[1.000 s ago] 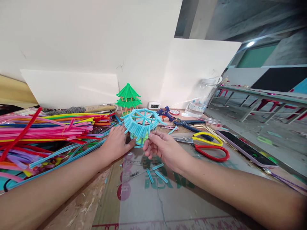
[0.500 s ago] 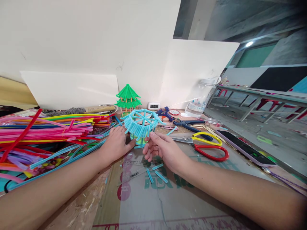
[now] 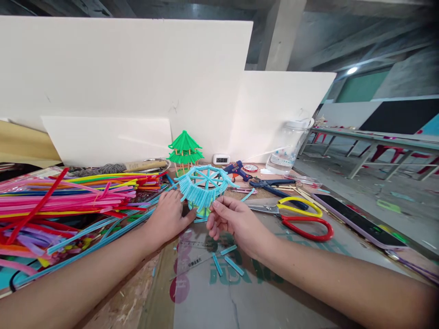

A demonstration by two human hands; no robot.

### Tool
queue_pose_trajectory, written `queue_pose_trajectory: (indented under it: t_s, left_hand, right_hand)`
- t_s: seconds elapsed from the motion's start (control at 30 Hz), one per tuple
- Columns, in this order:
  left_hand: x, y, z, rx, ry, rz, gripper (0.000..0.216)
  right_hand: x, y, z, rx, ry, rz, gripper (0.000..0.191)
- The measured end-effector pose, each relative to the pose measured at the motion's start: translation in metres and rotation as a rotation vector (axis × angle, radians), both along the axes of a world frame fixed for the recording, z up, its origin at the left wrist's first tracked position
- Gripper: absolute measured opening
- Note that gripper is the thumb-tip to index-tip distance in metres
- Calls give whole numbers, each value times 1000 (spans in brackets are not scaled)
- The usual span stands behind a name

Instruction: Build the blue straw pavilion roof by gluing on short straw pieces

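Note:
A light-blue pipe-cleaner model (image 3: 206,183) with a spoked, wheel-like top and a hanging fringe stands on the work surface. At its left side, my left hand (image 3: 168,215) holds it, the thumb along the lower part and the fingertips partly hidden. My right hand (image 3: 231,221) is at the front right of the fringe, thumb and forefinger pinched together; whatever is between them is too small to make out. Several short blue pipe-cleaner pieces (image 3: 234,265) lie below it, beside a clear ruler (image 3: 192,264).
Bundled colourful pipe cleaners (image 3: 68,196) fill the left. Behind the model stand a green tiered pipe-cleaner roof (image 3: 185,144) and a small digital clock (image 3: 221,159). Scissors (image 3: 307,226), pliers (image 3: 274,183), a glue gun (image 3: 239,170), a water bottle (image 3: 285,148) and a phone (image 3: 356,219) lie rightward.
The camera view has tilted up slightly, so everything sits a little lower in the picture. Both hands keep nearly the same places at the model, the right one still pinched at the fringe.

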State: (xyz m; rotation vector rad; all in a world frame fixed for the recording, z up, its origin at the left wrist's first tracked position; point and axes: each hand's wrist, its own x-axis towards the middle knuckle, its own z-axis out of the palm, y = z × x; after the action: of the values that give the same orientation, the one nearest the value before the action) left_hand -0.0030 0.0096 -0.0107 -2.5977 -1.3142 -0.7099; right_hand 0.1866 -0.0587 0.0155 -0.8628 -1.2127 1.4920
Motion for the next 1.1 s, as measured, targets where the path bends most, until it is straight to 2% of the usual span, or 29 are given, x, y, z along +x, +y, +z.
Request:
queue_pose_trajectory:
  t_s: [0.3, 0.47, 0.57, 0.67, 0.73, 0.8, 0.93, 1.1]
  left_hand:
    - [1, -1, 2, -12, 36, 34, 30]
    - [1, -1, 1, -2, 31, 38, 30]
    - [1, -1, 1, -2, 31, 43, 32]
    - [1, -1, 1, 0, 54, 48, 34]
    - [0, -1, 1, 3, 59, 36, 35]
    - [0, -1, 2, 8, 52, 18, 35]
    - [0, -1, 2, 6, 62, 29, 34]
    - [1, -2, 3, -7, 59, 26, 36]
  right_hand:
    - [-1, 2, 2, -24, 13, 9, 30]
    - [5, 2, 2, 47, -161, -9, 36]
    - [14, 0, 7, 227, -349, -88, 34]
    - [26, 0, 17, 568, -584, -283, 21]
    - [33, 1, 24, 811, -781, -372, 25]
    - [36, 3, 28, 992, -959, -389, 34]
    - [35, 6, 27, 1107, -1129, -377, 41]
    - [32, 10, 20, 1155, -1149, -372, 39]
